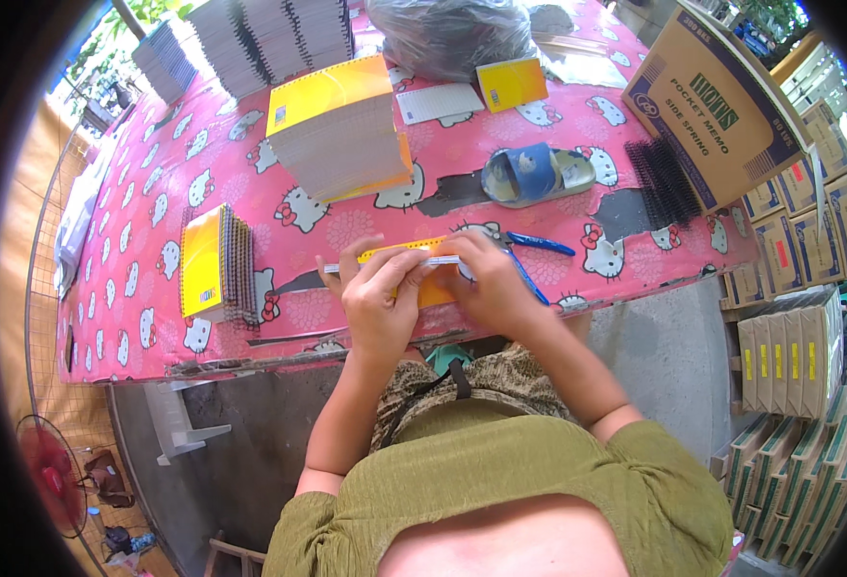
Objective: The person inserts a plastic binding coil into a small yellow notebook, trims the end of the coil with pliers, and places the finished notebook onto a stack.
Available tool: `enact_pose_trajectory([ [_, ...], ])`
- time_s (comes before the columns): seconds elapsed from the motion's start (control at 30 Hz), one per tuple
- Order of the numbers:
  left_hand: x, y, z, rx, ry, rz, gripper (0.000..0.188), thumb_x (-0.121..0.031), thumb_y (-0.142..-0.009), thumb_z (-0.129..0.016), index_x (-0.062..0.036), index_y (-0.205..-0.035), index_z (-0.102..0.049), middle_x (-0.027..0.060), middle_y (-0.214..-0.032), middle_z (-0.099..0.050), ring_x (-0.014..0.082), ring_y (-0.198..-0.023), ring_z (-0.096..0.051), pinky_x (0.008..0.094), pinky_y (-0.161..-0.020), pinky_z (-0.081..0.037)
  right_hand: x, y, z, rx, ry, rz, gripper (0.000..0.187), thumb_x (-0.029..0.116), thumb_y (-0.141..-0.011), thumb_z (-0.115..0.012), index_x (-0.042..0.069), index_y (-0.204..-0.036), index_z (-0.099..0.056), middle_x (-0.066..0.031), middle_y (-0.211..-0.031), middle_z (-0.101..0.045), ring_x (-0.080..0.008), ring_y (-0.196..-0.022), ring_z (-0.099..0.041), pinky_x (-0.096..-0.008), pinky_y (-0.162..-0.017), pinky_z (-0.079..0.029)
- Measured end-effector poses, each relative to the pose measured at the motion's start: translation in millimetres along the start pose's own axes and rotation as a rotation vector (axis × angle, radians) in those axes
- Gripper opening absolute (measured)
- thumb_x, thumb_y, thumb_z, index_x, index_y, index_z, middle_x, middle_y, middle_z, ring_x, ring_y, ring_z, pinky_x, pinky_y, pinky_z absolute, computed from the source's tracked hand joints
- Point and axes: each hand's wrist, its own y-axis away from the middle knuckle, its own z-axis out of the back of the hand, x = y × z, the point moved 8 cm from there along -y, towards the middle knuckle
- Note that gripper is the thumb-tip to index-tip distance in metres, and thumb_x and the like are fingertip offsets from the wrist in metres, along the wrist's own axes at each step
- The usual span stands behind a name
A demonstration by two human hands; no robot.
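Both hands hold a small yellow-covered memo pad [400, 253] near the table's front edge. Its narrow white edge faces up, and a row of punched holes seems to run along the yellow part. My left hand [380, 300] is closed on the left part, thumb and fingers pressed together. Closed on the right end is my right hand [486, 284], some of its fingers hidden behind the pad. Just right of this hand lies a blue-handled tool [541, 243], apparently pliers, its jaws partly hidden. To the left stands a stack of spiral-bound yellow memo pads [204, 263].
Ahead is a tall stack of yellow-covered pads [332, 144]. Right of it lie a white sheet pad [440, 103], a yellow pad [512, 84] and a blue slipper [539, 175]. Black spiral coils [662, 183] lie beside a cardboard box [717, 101]. A pink patterned cloth [135, 288] covers the table.
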Motion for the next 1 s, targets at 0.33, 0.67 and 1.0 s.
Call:
enact_pose_trajectory([
  [0.33, -6, -17, -2, 0.081, -0.066, -0.042, 0.013, -0.010, -0.071, -0.075, -0.0099, -0.084, -0.074, 0.0007, -0.081, -0.070, 0.0180, -0.075, -0.052, 0.0305, -0.076, -0.035, -238, -38, 248, -0.233, 1.029, -0.618, 0.025, 0.025, -0.078, -0.071, 0.002, -0.089, -0.068, -0.0193, -0.094, -0.065, -0.0347, -0.091, -0.063, -0.0447, -0.080, -0.050],
  [0.67, -13, -20, 0, 0.106, -0.061, -0.018, 0.018, -0.019, -0.072, -0.078, -0.0125, -0.088, -0.074, 0.0001, -0.085, -0.070, 0.0165, -0.079, -0.054, 0.0318, -0.081, -0.033, -120, -59, 178, -0.165, 0.817, 0.012, 0.023, -0.003, -0.078, -0.055, 0.003, -0.097, -0.065, -0.0188, -0.091, -0.058, -0.0349, -0.087, -0.060, -0.0431, -0.078, -0.050],
  [1.0, -7, -13, 1, 0.027, -0.041, -0.069, 0.014, -0.016, -0.070, -0.080, -0.0101, -0.081, -0.074, 0.0006, -0.080, -0.067, 0.0165, -0.079, -0.055, 0.0300, -0.079, -0.037, 3, -15, 51, -0.012, -0.133, -0.132, 0.019, 0.003, -0.074, -0.073, 0.004, -0.092, -0.069, -0.0099, -0.086, -0.065, -0.0217, -0.076, -0.063, -0.0316, -0.068, -0.050],
])
